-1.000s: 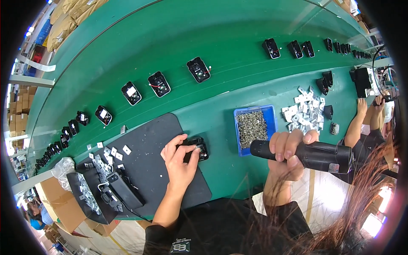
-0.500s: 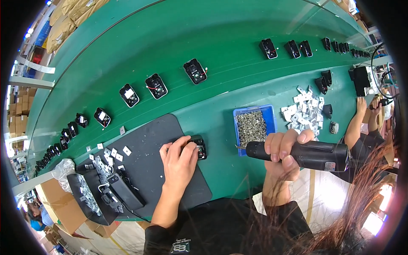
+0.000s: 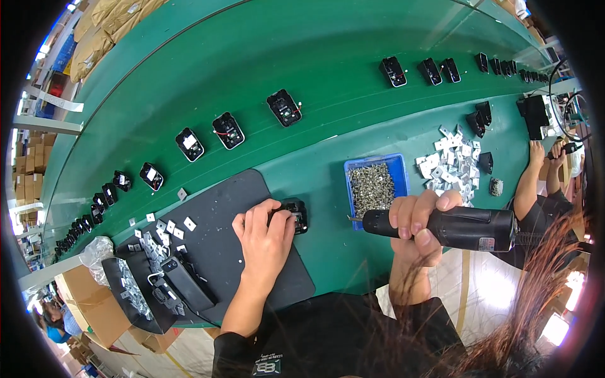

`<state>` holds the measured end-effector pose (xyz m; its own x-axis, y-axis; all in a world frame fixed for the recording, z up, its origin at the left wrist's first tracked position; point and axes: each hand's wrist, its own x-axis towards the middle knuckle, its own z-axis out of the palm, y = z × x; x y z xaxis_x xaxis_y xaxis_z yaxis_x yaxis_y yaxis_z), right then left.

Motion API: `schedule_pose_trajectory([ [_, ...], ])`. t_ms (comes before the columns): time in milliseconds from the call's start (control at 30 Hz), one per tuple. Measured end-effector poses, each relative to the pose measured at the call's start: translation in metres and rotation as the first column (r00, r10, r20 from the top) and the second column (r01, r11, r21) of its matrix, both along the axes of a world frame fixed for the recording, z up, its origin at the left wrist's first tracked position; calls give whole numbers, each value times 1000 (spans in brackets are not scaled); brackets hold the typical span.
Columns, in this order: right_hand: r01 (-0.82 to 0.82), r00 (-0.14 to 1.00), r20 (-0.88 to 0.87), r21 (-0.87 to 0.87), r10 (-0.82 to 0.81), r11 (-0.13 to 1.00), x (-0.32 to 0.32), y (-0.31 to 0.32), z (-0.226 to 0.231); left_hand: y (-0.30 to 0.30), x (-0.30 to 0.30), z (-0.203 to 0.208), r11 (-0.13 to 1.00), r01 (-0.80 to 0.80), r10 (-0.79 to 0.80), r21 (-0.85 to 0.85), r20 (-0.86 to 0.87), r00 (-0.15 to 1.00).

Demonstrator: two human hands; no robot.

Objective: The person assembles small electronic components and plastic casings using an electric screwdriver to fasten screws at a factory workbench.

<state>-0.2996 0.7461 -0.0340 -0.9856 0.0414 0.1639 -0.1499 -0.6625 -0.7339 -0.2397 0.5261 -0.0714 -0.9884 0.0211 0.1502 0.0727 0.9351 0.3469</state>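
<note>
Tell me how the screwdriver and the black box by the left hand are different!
The screwdriver is long and rounded, but the box is short and boxy. The right hand wraps around the screwdriver, while the left hand covers part of the box. The screwdriver lies sideways; the box shows its insides. Both are mostly black.

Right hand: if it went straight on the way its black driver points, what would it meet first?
Most likely the black casing by the left hand, across a stretch of green tabletop. The driver seems raised, so it could pass over; depth is unclear.
</note>
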Motion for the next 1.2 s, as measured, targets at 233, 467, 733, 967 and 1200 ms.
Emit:
schedule_pose_trajectory([
  [233, 0, 1000, -25, 5, 0, 1000, -3, 6, 1, -1, 14, 7, 935, 58, -25, 350, -99, 995],
  [467, 7, 999, -38, -6, -7, 1000, -4, 12, -3, -15, 28, 22, 938, -148, 87, 314, 201, 976],
  [733, -20, 999, -44, -31, 18, 999, -4, 9, -7, -11, 8, 2, 893, -117, 79, 435, 103, 992],
  [967, -71, 990, -120, 24, 73, 997, -6, 13, -9, -5, -19, -20, 982, -29, 13, 186, 87, 996],
  [1200, -120, 985, -128, -20, 116, 993, -2, 9, -16, -1, -31, -16, 975, -6, -63, 224, 300, 952],
])
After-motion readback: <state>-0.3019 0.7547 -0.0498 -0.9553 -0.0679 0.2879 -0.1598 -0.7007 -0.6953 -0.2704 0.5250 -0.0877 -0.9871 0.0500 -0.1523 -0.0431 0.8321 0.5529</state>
